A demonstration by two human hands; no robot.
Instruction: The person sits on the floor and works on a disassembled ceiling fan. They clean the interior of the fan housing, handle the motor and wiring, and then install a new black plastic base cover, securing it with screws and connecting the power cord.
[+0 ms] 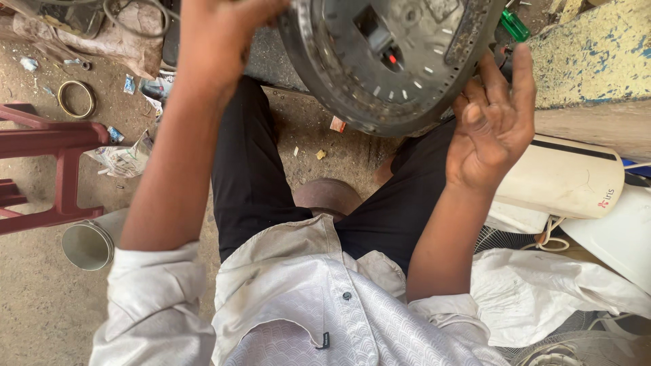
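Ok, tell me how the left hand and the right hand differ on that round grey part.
The left hand grips the round grey part at its left edge, mostly cut off by the frame top. The right hand is fully visible, fingers spread open against the lower right rim. Both touch the part, with pale sleeves rolled up.

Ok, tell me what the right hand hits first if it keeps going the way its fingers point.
The right hand points up and away; its fingers would probably meet the green screwdriver handle first, beside the round metal housing, though depth is unclear.

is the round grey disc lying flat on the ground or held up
Held up: the round grey disc is tilted above the lap, left hand at its left edge, right hand open against its lower right rim.
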